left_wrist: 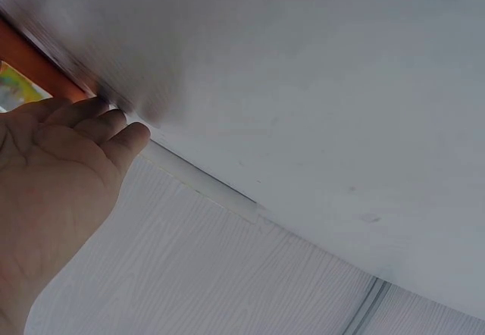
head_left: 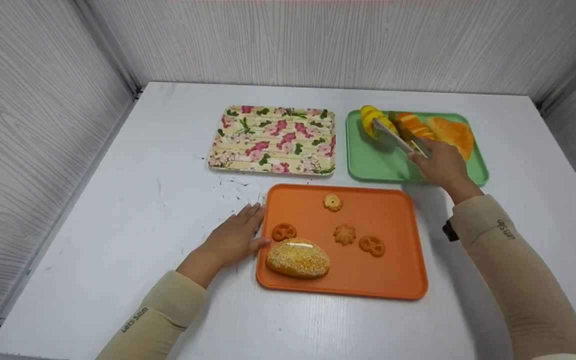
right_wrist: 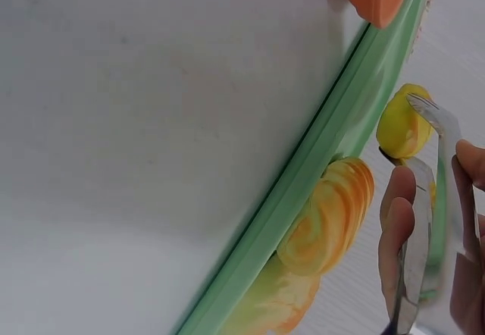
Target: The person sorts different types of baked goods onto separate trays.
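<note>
Right hand [head_left: 440,160]: one, fingers and thumb curled round a pair of metal tongs [head_left: 395,137], whose arms reach ahead and to the left of it. Yellow bread roll [head_left: 369,117]: one, ahead and left of the right hand, between the tong tips; the right-wrist view shows both tips against it, but whether it clears the green tray [head_left: 375,162] below we cannot tell. Orange striped roll [head_left: 414,124]: one, on that tray, just ahead of the right knuckles. Flat golden bread [head_left: 450,131]: one, ahead and to the right of the same hand, partly hidden by it. Left hand [head_left: 235,237]: one, holding nothing, fingers extended, palm down, well apart from the yellow roll, its thumb and fingertips at the near side rim of an orange tray [head_left: 308,210]. On this tray, to the right of the left hand, we count a sesame loaf [head_left: 298,260] and a pretzel biscuit [head_left: 284,232] close by the thumb, then, farther off, a ring biscuit [head_left: 329,202], a flower biscuit [head_left: 344,234] and a second pretzel [head_left: 371,246]. Floral tray [head_left: 273,142]: one, ahead of the left hand and left of the right.
</note>
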Motion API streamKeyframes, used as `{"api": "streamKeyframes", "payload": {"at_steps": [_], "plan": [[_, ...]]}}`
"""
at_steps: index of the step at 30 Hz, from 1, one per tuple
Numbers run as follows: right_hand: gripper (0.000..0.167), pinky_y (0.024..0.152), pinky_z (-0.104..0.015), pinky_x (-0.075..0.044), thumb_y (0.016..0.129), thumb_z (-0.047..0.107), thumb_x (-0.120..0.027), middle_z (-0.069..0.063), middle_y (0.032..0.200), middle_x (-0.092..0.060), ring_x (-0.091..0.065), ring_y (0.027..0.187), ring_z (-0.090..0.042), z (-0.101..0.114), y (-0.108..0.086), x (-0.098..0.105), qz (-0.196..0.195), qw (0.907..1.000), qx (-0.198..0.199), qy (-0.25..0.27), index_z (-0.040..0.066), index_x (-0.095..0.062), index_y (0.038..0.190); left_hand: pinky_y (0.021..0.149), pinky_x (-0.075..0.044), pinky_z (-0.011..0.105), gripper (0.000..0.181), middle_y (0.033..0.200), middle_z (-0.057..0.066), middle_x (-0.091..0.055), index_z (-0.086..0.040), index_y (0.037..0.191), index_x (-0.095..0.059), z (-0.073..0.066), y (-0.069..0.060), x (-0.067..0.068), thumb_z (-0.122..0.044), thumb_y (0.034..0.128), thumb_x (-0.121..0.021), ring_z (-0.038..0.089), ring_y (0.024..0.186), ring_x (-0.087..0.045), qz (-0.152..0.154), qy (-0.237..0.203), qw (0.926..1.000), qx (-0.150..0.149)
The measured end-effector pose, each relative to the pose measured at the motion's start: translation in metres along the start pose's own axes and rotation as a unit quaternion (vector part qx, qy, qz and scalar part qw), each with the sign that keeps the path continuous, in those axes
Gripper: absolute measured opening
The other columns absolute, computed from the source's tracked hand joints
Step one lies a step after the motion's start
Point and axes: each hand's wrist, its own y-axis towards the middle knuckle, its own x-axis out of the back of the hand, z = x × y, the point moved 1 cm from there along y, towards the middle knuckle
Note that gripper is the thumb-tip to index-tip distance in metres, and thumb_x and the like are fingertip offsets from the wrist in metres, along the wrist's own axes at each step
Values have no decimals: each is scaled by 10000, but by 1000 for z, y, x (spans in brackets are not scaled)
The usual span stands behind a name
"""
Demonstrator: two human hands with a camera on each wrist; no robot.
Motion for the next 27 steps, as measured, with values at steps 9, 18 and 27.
{"api": "streamKeyframes", "payload": {"at_steps": [9, 18, 27], "plan": [[621, 706, -489, -411, 976, 367, -518, -284, 1360, -451, -534, 938, -391, 0, 7, -1, 177, 9997, -148, -58, 30, -348, 1468, 1129, -155, 467, 772, 1566, 120, -164, -62, 1527, -165, 0, -1, 1, -498, 965, -467, 279, 1434, -98, 15, -41, 10000, -3], [608, 906, -615, -364, 971, 342, -518, -272, 1403, -413, -431, 1190, -474, -4, 12, -4, 225, 9994, -250, -89, 18, -360, 1460, 1129, -155, 468, 779, 1565, 124, -168, -60, 1527, -164, -1, -1, 1, -503, 963, -468, 281, 1433, -102, 29, -23, 10000, 17], [714, 911, -594, -379, 954, 438, -514, -301, 1349, -449, -465, 1150, -453, -8, 10, -2, 157, 9984, -363, 400, -26, -322, 1462, 1124, -171, 477, 766, 1555, 140, -199, -39, 1519, -189, -1, -1, 1, -475, 965, -486, 297, 1429, -123, -33, -4, 10000, -34]]}}
